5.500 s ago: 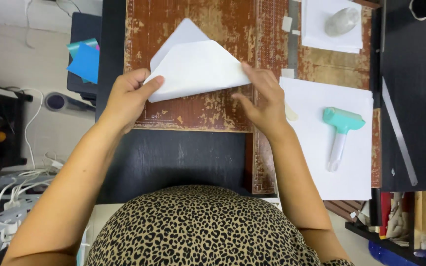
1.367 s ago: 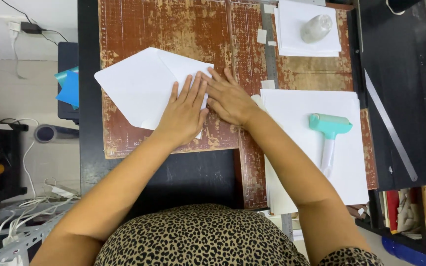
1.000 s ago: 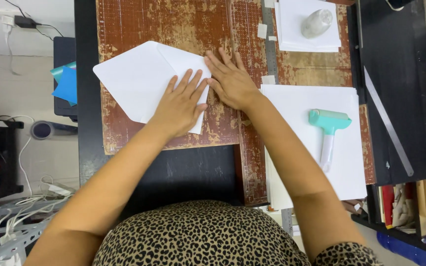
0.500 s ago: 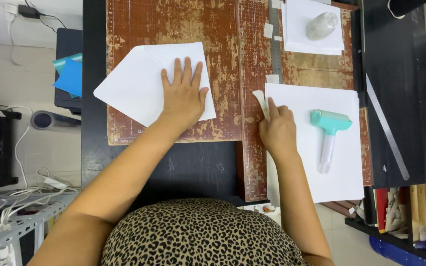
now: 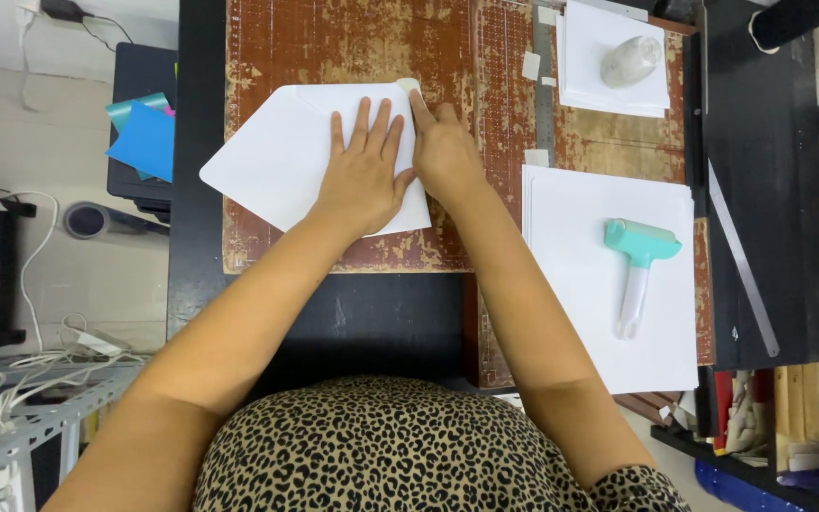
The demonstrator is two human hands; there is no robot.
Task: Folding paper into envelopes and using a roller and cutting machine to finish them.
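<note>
Flat, left hand (image 5: 364, 175) splayed on folded white paper (image 5: 286, 161), right hand (image 5: 443, 152) seemingly pinching its corner

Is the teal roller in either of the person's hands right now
No, the teal roller lies alone on the white sheets; both hands press the folded paper.

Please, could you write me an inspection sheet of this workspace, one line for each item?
Surface: worn brown cutting mat on a dark table.
Job's things: folded white paper, lying flat.
Clutter: teal roller on white sheets; metal ruler; clear object on paper.
Grippers: left hand flat on the paper; right hand pressing its top right corner.
Cables: white cables on the floor, left.
Surroundings: blue paper; shelves at right.
</note>
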